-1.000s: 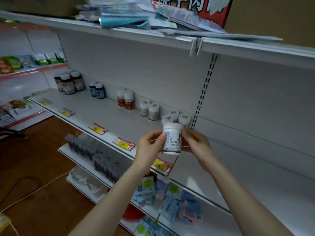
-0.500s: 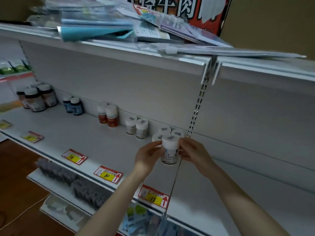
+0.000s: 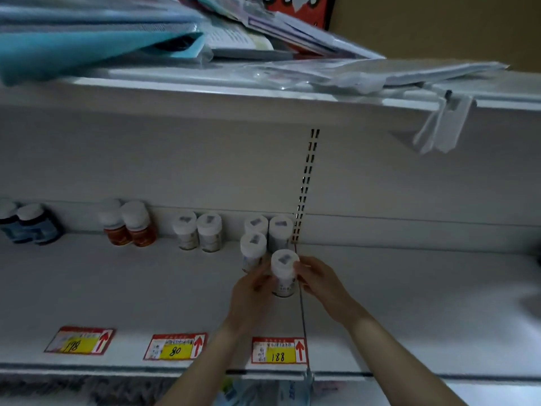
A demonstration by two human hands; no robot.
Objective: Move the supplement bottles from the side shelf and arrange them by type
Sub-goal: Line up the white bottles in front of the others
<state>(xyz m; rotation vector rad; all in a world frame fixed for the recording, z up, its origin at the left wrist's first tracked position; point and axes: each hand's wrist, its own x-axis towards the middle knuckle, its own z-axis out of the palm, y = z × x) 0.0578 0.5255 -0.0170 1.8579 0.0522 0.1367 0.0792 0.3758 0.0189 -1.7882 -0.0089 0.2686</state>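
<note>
A long white metal shelf (image 3: 117, 288) spans the middle of the frame, and the board above it carries a loose pile of blue and clear plastic-wrapped packets (image 3: 87, 39) across the upper left. Two bare forearms rise from the bottom edge and converge just right of centre. The left hand (image 3: 251, 291) reaches up with its fingers curled against the left side of a small white plastic bottle with a white cap (image 3: 283, 273). The right hand (image 3: 319, 279) mirrors it, thumb and fingertips closed on the bottle's right side, so both hands grip it between them. The bottle stands upright, low over the shelf; whether its base touches the surface cannot be told. Just behind and left of it stand three matching white-capped bottles (image 3: 253, 250), close to the slotted upright strip (image 3: 307, 183) in the back panel. Further left along the back stand a pair of pale white-lidded bottles (image 3: 199, 231), two amber-orange bottles (image 3: 128, 224) and two dark blue bottles (image 3: 29, 224). Three red-and-yellow price tags (image 3: 175, 347) lie on the shelf's front edge, in the lower part of the frame.
</note>
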